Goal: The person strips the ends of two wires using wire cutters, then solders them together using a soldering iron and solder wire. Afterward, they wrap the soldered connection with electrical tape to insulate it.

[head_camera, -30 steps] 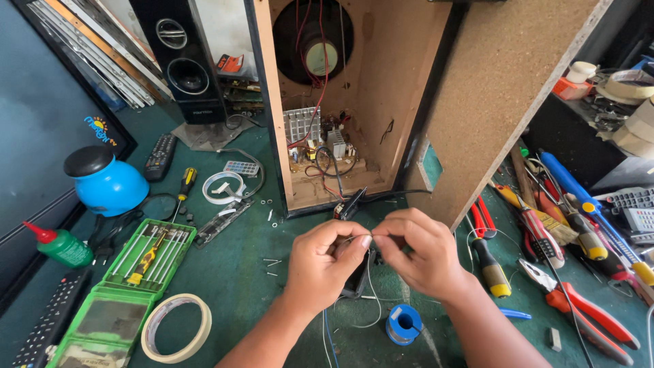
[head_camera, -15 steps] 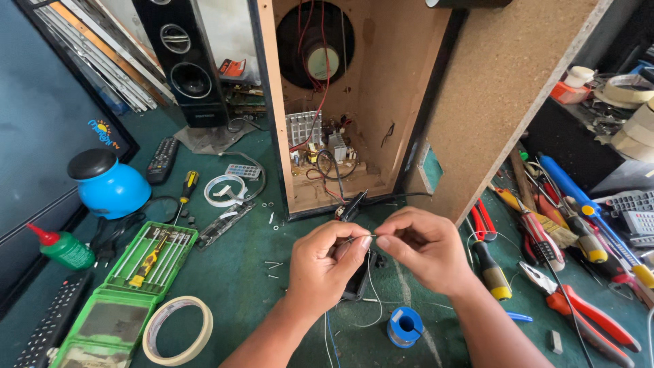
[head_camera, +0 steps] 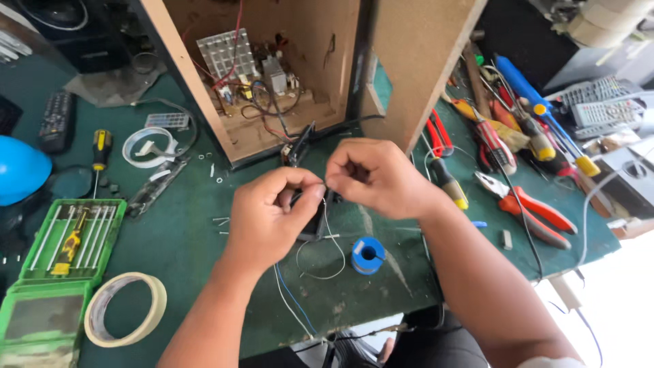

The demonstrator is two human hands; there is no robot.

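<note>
My left hand (head_camera: 272, 218) and my right hand (head_camera: 378, 178) meet over the green table (head_camera: 184, 238), fingertips pinched together on a thin white wire (head_camera: 332, 249) that loops down below them. A small black part sits partly hidden under my left hand. Just beyond the hands stands an open wooden speaker cabinet (head_camera: 197, 88) with a circuit board (head_camera: 262, 78) and wires inside. A blue solder spool (head_camera: 368, 254) lies close below my right hand.
A green screwdriver case (head_camera: 71, 238) and a roll of masking tape (head_camera: 126, 308) lie at the left. Pliers with red handles (head_camera: 531, 208), screwdrivers (head_camera: 538, 112) and other tools crowd the right. A blue round object (head_camera: 20, 169), a remote (head_camera: 56, 121) and a yellow screwdriver (head_camera: 101, 146) sit far left.
The view has dropped lower and closer to the table. Both hands keep pinching the wire together, with only small finger movements.
</note>
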